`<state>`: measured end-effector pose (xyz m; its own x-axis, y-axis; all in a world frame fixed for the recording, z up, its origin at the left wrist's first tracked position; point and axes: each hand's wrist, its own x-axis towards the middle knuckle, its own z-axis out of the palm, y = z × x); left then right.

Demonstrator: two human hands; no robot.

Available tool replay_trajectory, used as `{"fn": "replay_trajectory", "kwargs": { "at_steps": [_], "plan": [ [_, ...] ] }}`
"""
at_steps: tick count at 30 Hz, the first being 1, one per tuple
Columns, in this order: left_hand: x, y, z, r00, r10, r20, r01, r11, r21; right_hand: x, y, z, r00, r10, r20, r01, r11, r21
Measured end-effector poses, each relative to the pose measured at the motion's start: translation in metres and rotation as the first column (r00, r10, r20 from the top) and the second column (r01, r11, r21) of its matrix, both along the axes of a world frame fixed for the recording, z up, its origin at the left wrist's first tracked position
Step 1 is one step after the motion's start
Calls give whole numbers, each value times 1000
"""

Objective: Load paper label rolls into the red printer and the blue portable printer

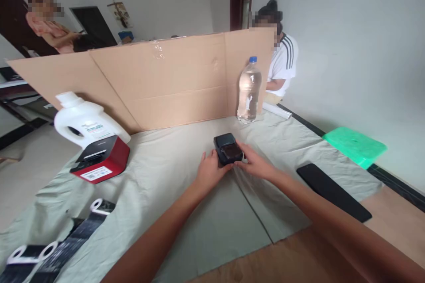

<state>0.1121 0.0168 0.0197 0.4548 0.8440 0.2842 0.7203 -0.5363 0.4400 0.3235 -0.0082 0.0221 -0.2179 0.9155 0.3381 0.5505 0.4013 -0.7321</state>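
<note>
A small black device (228,148) with a dark glossy panel rests on the grey-green cloth (186,177), near the middle of the view. My left hand (210,169) grips its left and near side, thumb along the front edge. On the right side, my right hand (253,162) holds the same device between thumb and fingers. Both thumbs almost meet at its near edge. The underside of the device is hidden.
Behind stands a cardboard panel (172,84) with a water bottle (249,93). At left are a white jug (83,117), a red-black box (102,159) and black rolls (73,239). A black slab (334,192) and green stool (355,143) are right. Two people sit beyond.
</note>
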Motion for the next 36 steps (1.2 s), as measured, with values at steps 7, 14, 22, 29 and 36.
{"fn": "replay_trajectory", "kwargs": {
  "at_steps": [7, 14, 22, 29, 36],
  "plan": [
    [139, 49, 10, 981, -153, -120, 145, 987, -67, 109, 20, 1, 963, -238, -129, 219, 965, -142],
    [203, 73, -4, 988, -91, -121, 75, 989, -130, 142, 58, -7, 887, -462, -9, 461, 886, -56],
    [205, 72, -11, 981, -118, -157, 89, 979, -182, 131, 66, -6, 751, -653, 103, 661, 745, -92],
    [33, 20, 16, 989, -96, -111, 85, 992, -95, 97, 26, -2, 497, -840, 219, 868, 477, -142],
    [-292, -10, 76, 735, 591, 331, -609, 791, -61, -63, -2, -16, 909, -413, -58, 413, 911, -20]
  ]
}}
